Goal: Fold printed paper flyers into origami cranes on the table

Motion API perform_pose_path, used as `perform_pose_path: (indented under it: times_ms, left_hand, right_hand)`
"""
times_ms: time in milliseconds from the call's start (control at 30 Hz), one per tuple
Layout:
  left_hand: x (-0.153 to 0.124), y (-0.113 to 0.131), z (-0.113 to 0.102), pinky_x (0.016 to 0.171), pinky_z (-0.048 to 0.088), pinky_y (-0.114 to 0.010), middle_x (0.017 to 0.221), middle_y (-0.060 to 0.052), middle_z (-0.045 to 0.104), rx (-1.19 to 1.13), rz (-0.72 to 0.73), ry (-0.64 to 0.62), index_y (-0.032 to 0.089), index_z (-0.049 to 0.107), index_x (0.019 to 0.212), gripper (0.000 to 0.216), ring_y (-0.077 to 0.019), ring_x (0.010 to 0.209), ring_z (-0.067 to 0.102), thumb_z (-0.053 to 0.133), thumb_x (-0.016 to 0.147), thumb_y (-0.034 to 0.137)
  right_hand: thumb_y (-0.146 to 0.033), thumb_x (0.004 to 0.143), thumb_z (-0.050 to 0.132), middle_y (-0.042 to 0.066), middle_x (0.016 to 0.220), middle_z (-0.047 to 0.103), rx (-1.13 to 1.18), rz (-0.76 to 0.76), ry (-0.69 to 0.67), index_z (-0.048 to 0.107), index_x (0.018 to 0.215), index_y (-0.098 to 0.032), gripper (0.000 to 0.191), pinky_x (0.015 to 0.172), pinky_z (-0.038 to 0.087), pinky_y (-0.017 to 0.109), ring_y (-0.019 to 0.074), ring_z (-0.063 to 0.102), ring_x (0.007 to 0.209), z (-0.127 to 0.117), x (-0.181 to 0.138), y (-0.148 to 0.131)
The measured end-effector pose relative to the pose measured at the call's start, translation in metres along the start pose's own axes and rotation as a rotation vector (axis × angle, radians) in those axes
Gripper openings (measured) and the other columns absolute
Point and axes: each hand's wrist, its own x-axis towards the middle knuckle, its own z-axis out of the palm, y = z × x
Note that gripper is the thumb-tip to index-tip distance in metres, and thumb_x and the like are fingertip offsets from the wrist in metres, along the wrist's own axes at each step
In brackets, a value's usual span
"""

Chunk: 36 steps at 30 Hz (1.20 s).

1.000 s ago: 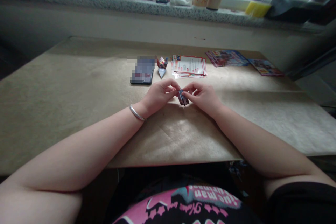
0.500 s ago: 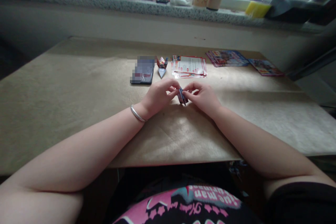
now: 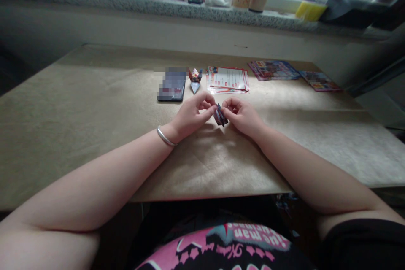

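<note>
One folded paper (image 3: 220,119) is held about midway between the near and far edges of the table (image 3: 104,122). Its left side is pinched between thumb and fingers of the left hand (image 3: 196,112), its right side between those of the right hand (image 3: 243,114). Toward the far edge, a phone (image 3: 174,87), a paper figure (image 3: 195,77) and white sheets (image 3: 230,79) are laid; colourful cards (image 3: 275,70) are spread by the far right corner.

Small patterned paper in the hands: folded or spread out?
Folded. The patterned paper, held between the left hand and right hand, is a compact piece with overlapping flaps.
</note>
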Motion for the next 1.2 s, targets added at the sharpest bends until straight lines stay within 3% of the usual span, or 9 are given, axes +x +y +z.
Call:
perform_pose_path:
  times_ms: [100,367,567,733,867,967,1200]
  left_hand:
    - [0.000,0.002,-0.002,0.059,0.046,-0.021,0.072,0.001,0.060,-0.043,-0.100,-0.038,0.017,0.056,0.088,0.026,-0.0105,0.063,0.058,0.066,0.086,0.041]
    - [0.002,0.000,0.002,0.074,0.053,-0.026,0.093,-0.005,0.064,0.068,0.001,-0.064,0.016,0.064,0.094,0.024,-0.0143,0.081,0.064,0.063,0.088,0.039]
    - [0.002,0.002,-0.001,0.078,0.052,-0.028,0.084,-0.003,0.068,0.053,-0.036,-0.070,0.014,0.067,0.090,0.021,-0.0148,0.080,0.065,0.056,0.090,0.032]
    - [0.001,0.002,0.002,0.071,0.053,-0.027,0.083,-0.005,0.069,-0.041,-0.119,-0.114,0.014,0.063,0.081,0.022,-0.0156,0.077,0.067,0.064,0.085,0.036]
    - [0.000,-0.004,0.005,0.073,0.054,-0.027,0.082,-0.005,0.072,-0.255,-0.180,-0.179,0.015,0.059,0.086,0.038,-0.0156,0.076,0.069,0.072,0.082,0.050]
    - [0.000,-0.007,0.005,0.069,0.053,-0.026,0.078,-0.004,0.072,-0.261,-0.195,-0.170,0.015,0.059,0.088,0.044,-0.0149,0.072,0.068,0.071,0.082,0.056]
    - [0.000,-0.005,0.007,0.072,0.054,-0.027,0.080,-0.003,0.070,-0.348,-0.167,-0.149,0.015,0.059,0.091,0.040,-0.0143,0.074,0.068,0.072,0.084,0.052]
  right_hand:
    - [-0.056,0.079,0.068,-0.004,0.066,0.056,0.114,0.004,-0.048,0.054,0.080,-0.023,0.036,0.056,0.045,0.027,0.0108,0.050,0.057,0.003,0.000,0.001]
    - [-0.044,0.080,0.071,-0.004,0.068,0.054,0.110,-0.088,0.020,0.053,0.081,-0.023,0.027,0.061,0.046,0.027,0.0112,0.053,0.062,0.002,0.001,0.007]
    - [-0.044,0.076,0.074,-0.004,0.070,0.054,0.149,-0.106,0.054,0.050,0.077,-0.024,0.032,0.057,0.043,0.026,0.0112,0.050,0.062,0.002,0.001,0.003]
    - [-0.046,0.079,0.072,-0.003,0.074,0.053,0.165,-0.186,0.076,0.047,0.078,-0.024,0.032,0.060,0.045,0.027,0.0123,0.051,0.069,0.005,0.001,0.003]
    - [-0.041,0.082,0.069,-0.004,0.073,0.052,0.142,-0.219,0.089,0.052,0.089,-0.024,0.024,0.057,0.043,0.024,0.0102,0.050,0.065,0.005,0.002,0.005]
    - [-0.038,0.085,0.066,-0.004,0.074,0.053,0.121,-0.211,0.062,0.056,0.100,-0.024,0.023,0.054,0.043,0.022,0.0093,0.051,0.064,0.004,0.001,0.006]
    - [-0.033,0.084,0.066,-0.003,0.076,0.058,0.071,-0.202,0.030,0.062,0.112,-0.022,0.030,0.054,0.049,0.020,0.0099,0.057,0.067,-0.001,-0.003,0.003]
